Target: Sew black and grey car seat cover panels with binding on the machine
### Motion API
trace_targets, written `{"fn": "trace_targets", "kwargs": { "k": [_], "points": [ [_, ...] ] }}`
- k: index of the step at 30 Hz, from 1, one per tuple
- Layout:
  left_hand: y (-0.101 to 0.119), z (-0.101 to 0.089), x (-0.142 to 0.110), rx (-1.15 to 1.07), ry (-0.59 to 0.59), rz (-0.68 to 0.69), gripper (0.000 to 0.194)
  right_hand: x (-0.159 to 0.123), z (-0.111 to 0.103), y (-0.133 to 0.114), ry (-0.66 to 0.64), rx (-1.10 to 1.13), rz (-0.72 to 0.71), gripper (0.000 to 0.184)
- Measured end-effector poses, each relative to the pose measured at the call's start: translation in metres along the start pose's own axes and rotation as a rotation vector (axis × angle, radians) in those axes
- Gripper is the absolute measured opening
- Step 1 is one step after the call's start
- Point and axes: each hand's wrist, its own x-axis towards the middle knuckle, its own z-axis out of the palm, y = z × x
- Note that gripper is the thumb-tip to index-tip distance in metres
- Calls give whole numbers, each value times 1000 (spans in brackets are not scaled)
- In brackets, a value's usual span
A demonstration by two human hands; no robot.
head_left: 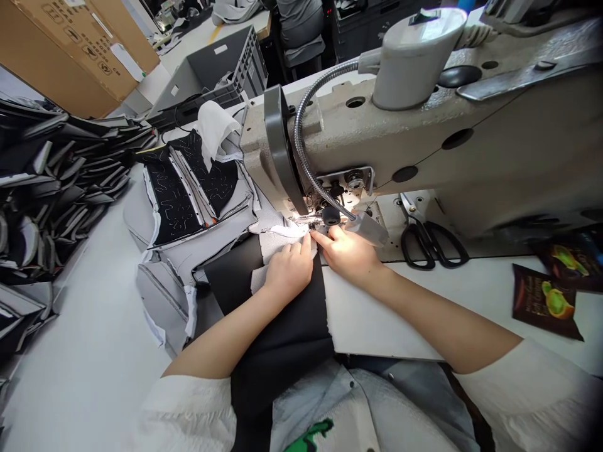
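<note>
Under the lit needle area of a sewing machine (330, 213) lies a light grey fabric piece (273, 245) with a white edge strip. My left hand (289, 270) rests on this fabric, its fingers bunched and closed on it just in front of the presser foot. From the other side, my right hand (348, 254) has its index fingertip at the fabric edge by the needle, the other fingers curled in. A black fabric panel (292, 320) hangs from beneath my left hand over the table edge to my lap. Joined grey and black sewn panels (174, 207) spread out to the left.
Black-handled scissors (426, 235) lie on the machine bed at right, with dark snack packets (544, 301) beyond. Stacked cut pieces (61, 169) fill the left side. Behind stand a grey crate (211, 69), a cardboard box (80, 50) and a seated person (301, 28).
</note>
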Motion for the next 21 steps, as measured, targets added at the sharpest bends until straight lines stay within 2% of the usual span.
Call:
{"fn": "trace_targets", "kwargs": {
  "k": [6,9,11,15,18,21],
  "points": [
    [4,-9,7,-19,-77,-64,54,4,-3,-9,-99,-31,50,37],
    [-2,-18,13,-71,-150,-71,52,4,-4,-16,-100,-34,80,38],
    [-8,-24,15,-96,-188,-63,51,0,-6,-14,-93,-4,43,39],
    [-8,-33,9,-26,-160,-19,48,-19,-22,5,-133,187,-125,40],
    [2,-46,0,86,-117,24,42,-33,-35,18,-184,367,-326,34],
    [9,-68,-4,123,-228,57,34,-42,-37,12,-209,422,-528,38]
  ]
}}
